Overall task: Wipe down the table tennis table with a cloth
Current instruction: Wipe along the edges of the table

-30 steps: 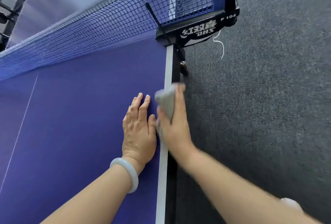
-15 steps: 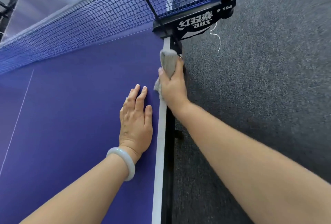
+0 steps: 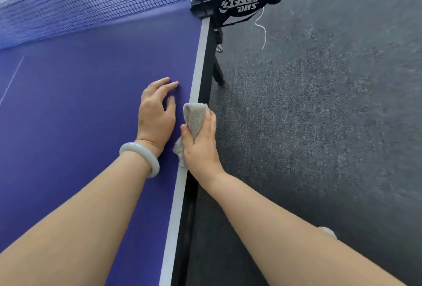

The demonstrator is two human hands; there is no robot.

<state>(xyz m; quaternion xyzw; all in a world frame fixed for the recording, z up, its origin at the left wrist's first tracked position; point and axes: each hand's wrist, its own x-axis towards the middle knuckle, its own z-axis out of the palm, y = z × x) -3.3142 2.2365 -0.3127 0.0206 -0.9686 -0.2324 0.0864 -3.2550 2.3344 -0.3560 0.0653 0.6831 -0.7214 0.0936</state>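
- Clearly soft: grey cloth (image 3: 194,118) bunched in right hand (image 3: 201,146), fingers closed round it, pressed on worktop (image 3: 68,103) edge line.
- Light, limp; grip as wad for pressure.
- Left hand (image 3: 156,114) empty, half-spread, fingertips braced on worktop.

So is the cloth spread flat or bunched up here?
Bunched: the grey cloth is wadded in the right hand, pressed on the table's white edge line.

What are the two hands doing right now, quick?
Left hand: open, holding nothing, fingers resting on the blue table.
Right hand: closed around the grey cloth, at the table's white edge.
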